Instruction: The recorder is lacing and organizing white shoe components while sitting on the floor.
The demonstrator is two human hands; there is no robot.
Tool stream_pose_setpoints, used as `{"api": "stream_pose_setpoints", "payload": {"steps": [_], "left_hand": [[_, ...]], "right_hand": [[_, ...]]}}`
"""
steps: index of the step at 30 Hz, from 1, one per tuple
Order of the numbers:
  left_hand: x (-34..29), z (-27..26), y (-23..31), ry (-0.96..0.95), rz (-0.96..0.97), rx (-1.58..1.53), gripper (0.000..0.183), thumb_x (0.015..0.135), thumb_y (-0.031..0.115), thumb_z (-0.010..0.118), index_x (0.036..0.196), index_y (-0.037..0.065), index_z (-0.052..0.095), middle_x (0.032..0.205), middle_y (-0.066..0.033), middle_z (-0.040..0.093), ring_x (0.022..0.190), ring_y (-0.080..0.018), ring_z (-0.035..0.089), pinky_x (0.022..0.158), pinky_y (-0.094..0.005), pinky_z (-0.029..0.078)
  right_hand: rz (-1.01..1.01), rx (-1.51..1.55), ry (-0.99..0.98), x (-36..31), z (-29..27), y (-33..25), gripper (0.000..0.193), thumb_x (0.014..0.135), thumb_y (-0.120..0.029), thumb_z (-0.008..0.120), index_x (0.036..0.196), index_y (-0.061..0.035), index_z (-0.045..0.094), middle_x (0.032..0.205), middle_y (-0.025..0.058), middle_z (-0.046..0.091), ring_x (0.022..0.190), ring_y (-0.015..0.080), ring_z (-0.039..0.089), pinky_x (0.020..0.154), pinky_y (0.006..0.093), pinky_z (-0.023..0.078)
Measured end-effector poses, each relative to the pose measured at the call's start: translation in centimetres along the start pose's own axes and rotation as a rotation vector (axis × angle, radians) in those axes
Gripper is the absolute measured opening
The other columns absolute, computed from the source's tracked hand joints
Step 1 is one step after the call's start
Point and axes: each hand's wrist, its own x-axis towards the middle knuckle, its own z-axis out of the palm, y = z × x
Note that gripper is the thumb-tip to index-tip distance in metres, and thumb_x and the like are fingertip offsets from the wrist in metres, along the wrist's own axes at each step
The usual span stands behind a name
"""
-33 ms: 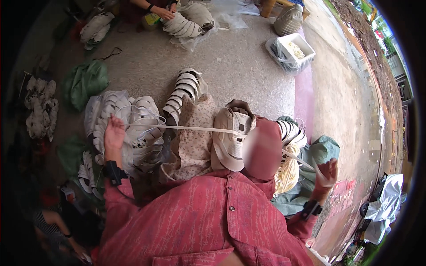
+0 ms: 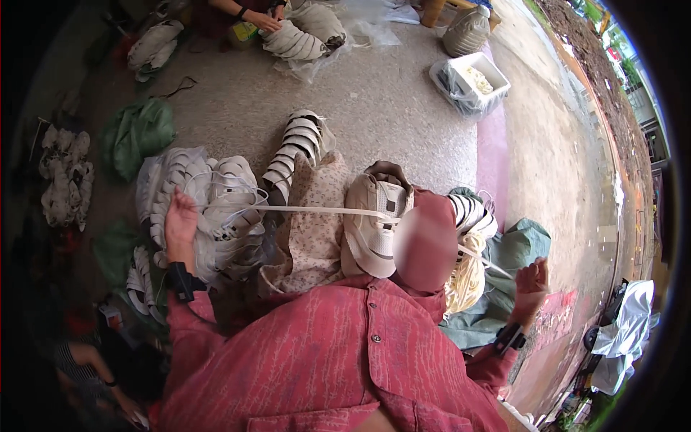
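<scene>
- While I am viewing from afar, the pale shoe (image 2: pixel 367 234) is sitting in front of the wearer, toe pointing toward the red shirt (image 2: pixel 309 345), between the floral cloth (image 2: pixel 317 227) and the red cloth (image 2: pixel 435 241).
- I am seeing the left hand (image 2: pixel 181 219) curling its fingers nearly closed, apparently holding the white lace (image 2: pixel 309 209) — the exact pinch is blurring into the white uppers (image 2: pixel 176 183) behind.
- That lace is stretching straight from the shoe across the floral cloth.
- On the other side, I am finding the right hand (image 2: pixel 531 288) curling nearly closed too, with lace running tautly to it — its fingertips are hiding the grip.
- Beneath that stretch, the cream cords (image 2: pixel 464 284) are lying beside the green sheet (image 2: pixel 515 248).
- Farther off, a co-worker's hand (image 2: pixel 265 21) is touching another bundle (image 2: pixel 291 42).
</scene>
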Motion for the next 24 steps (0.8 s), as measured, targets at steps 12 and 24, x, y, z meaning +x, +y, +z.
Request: {"api": "stream_pose_setpoints", "payload": {"steps": [12,24], "left_hand": [[-1.6,11.1,4.2,-0.032,0.255,0.614,0.027,0.101,0.027,0.051,0.114,0.004,0.059,0.069,0.0045,0.043,0.048,-0.0035,0.031,0.039,-0.0196,0.024],[-6.0,21.9,-21.5,-0.696,0.067,1.514,0.017,0.096,0.015,0.059,0.098,0.001,0.069,0.088,-0.0038,0.070,0.083,-0.0101,0.063,0.076,-0.0259,0.049]], "right_hand": [[-0.199,-1.032,-1.014,0.2,20.1,10.6,0.029,0.080,-0.012,0.072,0.108,-0.0064,0.064,0.091,0.0139,0.061,0.073,0.0293,0.064,0.065,0.0372,0.051],[-0.517,-1.073,-1.361,0.5,23.0,15.4,0.018,0.082,-0.019,0.065,0.080,-0.0031,0.056,0.083,0.0133,0.057,0.067,0.0338,0.062,0.057,0.0430,0.049]]}}
